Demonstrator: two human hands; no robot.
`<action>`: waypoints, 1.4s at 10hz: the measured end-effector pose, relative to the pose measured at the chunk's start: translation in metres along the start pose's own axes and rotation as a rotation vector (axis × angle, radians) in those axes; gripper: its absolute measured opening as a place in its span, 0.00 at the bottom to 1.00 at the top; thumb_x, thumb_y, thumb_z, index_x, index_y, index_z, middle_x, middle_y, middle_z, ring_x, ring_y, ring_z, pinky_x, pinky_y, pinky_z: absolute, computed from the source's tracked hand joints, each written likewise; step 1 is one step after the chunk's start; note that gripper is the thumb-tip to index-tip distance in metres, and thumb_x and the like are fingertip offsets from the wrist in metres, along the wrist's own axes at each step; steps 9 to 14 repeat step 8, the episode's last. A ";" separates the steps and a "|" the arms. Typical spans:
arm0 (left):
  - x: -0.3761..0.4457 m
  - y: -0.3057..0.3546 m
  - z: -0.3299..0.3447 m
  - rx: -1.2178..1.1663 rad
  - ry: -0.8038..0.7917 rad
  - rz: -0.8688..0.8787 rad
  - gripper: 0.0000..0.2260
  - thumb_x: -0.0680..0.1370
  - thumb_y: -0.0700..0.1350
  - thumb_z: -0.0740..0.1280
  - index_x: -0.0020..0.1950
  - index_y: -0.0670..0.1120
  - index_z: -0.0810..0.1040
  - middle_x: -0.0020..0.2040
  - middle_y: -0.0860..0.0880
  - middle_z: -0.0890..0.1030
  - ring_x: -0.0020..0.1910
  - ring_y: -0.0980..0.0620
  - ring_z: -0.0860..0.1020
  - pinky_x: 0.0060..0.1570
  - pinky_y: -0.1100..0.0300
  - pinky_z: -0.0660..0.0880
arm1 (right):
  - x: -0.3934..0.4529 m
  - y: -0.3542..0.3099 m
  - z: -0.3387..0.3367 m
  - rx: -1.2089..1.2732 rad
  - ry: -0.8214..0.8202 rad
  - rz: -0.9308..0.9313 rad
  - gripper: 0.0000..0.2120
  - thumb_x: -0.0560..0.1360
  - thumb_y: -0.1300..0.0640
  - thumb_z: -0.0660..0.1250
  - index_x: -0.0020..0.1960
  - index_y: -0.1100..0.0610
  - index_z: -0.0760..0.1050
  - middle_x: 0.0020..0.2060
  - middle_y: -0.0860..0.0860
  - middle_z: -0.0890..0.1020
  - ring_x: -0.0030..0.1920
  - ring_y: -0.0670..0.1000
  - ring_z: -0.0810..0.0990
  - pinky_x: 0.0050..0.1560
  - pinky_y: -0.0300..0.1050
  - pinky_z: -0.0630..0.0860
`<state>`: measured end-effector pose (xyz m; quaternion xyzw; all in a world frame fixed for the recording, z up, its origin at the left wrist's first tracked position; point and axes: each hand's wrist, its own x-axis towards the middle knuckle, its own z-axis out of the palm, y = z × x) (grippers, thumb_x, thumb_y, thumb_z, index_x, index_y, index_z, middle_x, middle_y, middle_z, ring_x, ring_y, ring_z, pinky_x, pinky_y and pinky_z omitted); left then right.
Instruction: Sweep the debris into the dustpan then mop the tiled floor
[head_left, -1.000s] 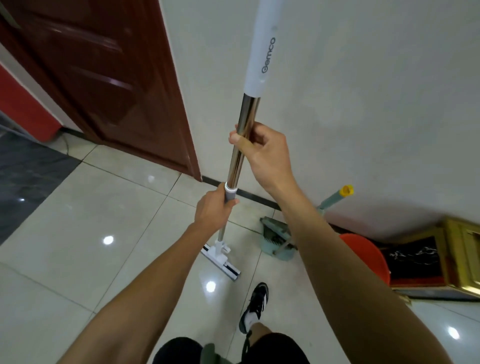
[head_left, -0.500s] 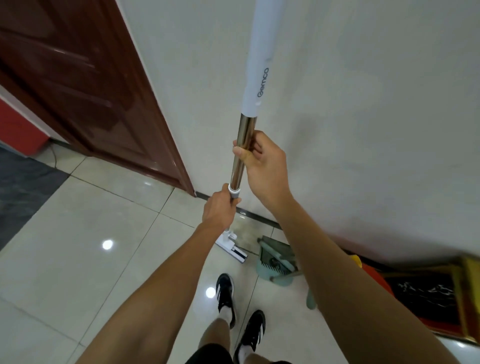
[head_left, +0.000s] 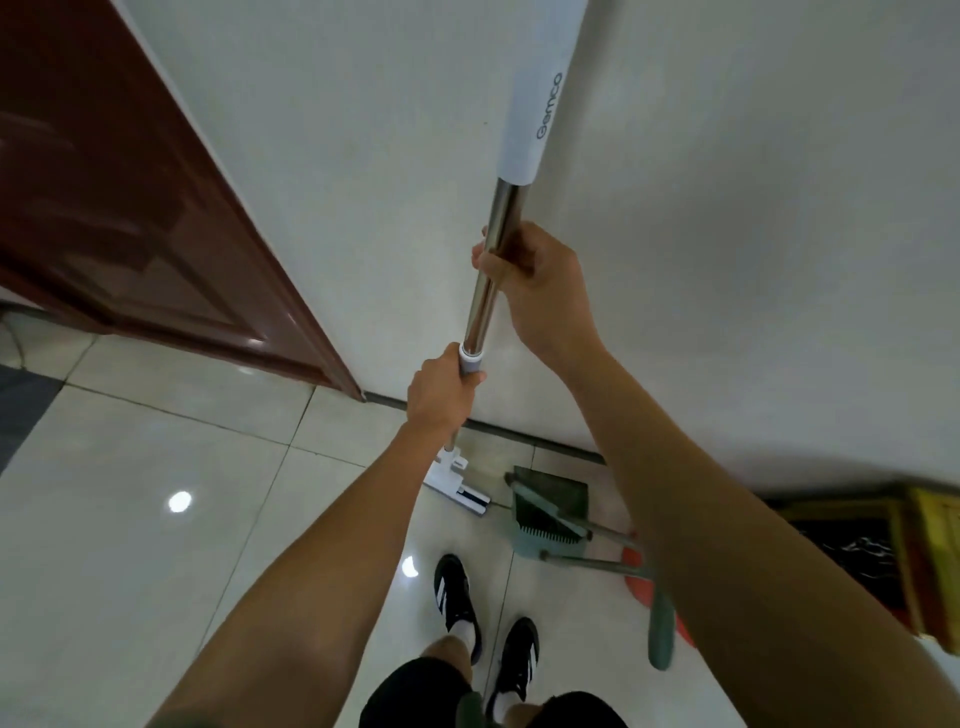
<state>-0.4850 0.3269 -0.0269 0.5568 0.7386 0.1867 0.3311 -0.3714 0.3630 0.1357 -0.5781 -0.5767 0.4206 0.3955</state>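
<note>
Both hands gripped the mop (head_left: 480, 306), right hand (head_left: 540, 291) above left hand (head_left: 441, 397), dustpan (head_left: 550, 506) just beside mop head (head_left: 457, 486)

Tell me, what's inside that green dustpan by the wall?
The dustpan holds a green brush lying across it, bristles along the front edge. Any debris beneath the brush is hidden.

You stand in a home's hallway, shown by the glossy cream tiled floor (head_left: 156, 519), the plain white wall (head_left: 727, 208) with dark skirting, the dark red wooden door (head_left: 130, 208), and household dustpan (head_left: 550, 512) by the wall.
</note>
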 end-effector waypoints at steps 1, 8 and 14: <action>0.017 0.002 -0.006 -0.061 -0.030 -0.034 0.10 0.77 0.49 0.72 0.55 0.46 0.77 0.50 0.44 0.83 0.48 0.42 0.81 0.44 0.56 0.72 | 0.016 0.000 0.004 -0.019 0.004 -0.006 0.08 0.76 0.57 0.70 0.54 0.58 0.79 0.43 0.51 0.85 0.46 0.51 0.84 0.53 0.50 0.81; -0.079 0.027 -0.047 0.022 0.084 -0.071 0.22 0.82 0.53 0.65 0.75 0.49 0.71 0.69 0.46 0.78 0.64 0.45 0.77 0.64 0.51 0.75 | -0.054 0.016 -0.053 -0.319 -0.257 -0.036 0.19 0.80 0.53 0.66 0.69 0.58 0.75 0.65 0.54 0.79 0.65 0.52 0.77 0.60 0.38 0.67; -0.079 0.027 -0.047 0.022 0.084 -0.071 0.22 0.82 0.53 0.65 0.75 0.49 0.71 0.69 0.46 0.78 0.64 0.45 0.77 0.64 0.51 0.75 | -0.054 0.016 -0.053 -0.319 -0.257 -0.036 0.19 0.80 0.53 0.66 0.69 0.58 0.75 0.65 0.54 0.79 0.65 0.52 0.77 0.60 0.38 0.67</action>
